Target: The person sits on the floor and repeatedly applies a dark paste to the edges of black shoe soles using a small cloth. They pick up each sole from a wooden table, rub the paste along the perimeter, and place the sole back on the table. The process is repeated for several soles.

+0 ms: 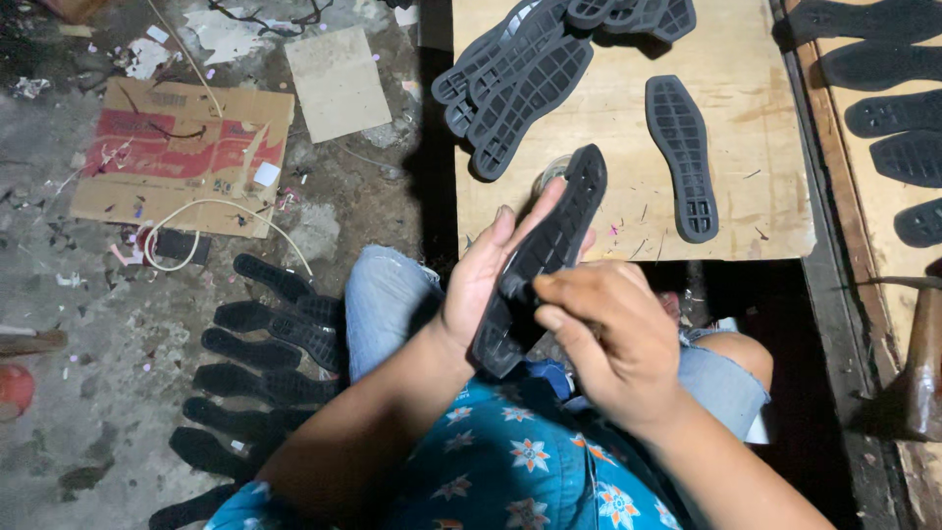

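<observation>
Overhead, a plywood board (628, 211) is lying far of the person's knees, carrying a single sole (682, 157) and a stack of soles (515, 88); more dark soles (260, 348) are lining the concrete floor (88, 432) at left beside flattened cardboard (182, 157). Nearer, the black rubber shoe sole (545, 255) is standing tilted over the lap, its long axis running from near-left up to far-right. The left hand (481, 280) is cradling it from behind along its left edge, fingers wrapped partway round. The right hand (599, 334) is pinching closed against the sole's tread face near the middle, just right of it. Open room is lying above the board; a hammer (922, 363) is resting well apart at right.
</observation>
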Tool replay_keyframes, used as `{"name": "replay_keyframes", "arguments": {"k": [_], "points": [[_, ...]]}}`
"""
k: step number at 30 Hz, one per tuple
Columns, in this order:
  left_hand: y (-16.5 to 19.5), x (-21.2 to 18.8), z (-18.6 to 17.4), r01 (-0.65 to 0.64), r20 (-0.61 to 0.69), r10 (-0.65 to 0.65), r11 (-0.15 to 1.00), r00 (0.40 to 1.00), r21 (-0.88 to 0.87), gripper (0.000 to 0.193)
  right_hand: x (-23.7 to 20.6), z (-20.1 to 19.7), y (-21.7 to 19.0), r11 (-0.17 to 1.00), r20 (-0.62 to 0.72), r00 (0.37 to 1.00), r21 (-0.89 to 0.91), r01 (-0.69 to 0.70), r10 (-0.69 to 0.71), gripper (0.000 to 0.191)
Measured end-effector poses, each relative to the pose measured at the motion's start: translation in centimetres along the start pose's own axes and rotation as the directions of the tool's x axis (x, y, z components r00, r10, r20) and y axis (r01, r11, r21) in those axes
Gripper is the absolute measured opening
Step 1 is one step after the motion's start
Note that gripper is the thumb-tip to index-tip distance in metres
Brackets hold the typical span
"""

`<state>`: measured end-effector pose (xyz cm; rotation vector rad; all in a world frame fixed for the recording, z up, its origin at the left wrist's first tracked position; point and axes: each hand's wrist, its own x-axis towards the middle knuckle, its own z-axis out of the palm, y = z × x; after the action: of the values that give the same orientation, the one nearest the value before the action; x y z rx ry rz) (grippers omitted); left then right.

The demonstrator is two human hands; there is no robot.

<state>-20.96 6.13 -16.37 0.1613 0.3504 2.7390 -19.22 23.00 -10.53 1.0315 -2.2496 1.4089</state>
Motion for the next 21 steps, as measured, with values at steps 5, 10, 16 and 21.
{"name": "replay_keyframes", "arguments": {"k": [5, 10, 16, 21], "points": [[0.4, 1.0, -2.9, -0.067, -0.007, 0.067, 0.992, 0.998, -0.108, 0.063, 0.4, 0.4, -2.1, 0.985, 0.132, 0.976, 0.035, 0.169, -0.172, 0.028], [1.3, 1.1, -3.9, -0.14, -0.032, 0.136, 0.98, 0.99, -0.141, 0.06, 0.8, 0.0, -2.7, 0.967, 0.206, 0.947, -0.016, 0.255, -0.246, 0.03], [2.6, 0.5, -2.8, -0.147, 0.07, 0.169, 0.96, 0.983, -0.239, 0.057, -0.6, 0.0, -1.2, 0.991, 0.047, 0.997, -0.123, 0.059, -0.054, 0.023], [2.6, 0.3, -1.1, -0.113, 0.063, 0.133, 0.961, 0.989, -0.254, 0.062, -1.3, 0.4, -1.0, 0.992, 0.104, 0.994, 0.119, 0.031, -0.044, 0.022]]}}
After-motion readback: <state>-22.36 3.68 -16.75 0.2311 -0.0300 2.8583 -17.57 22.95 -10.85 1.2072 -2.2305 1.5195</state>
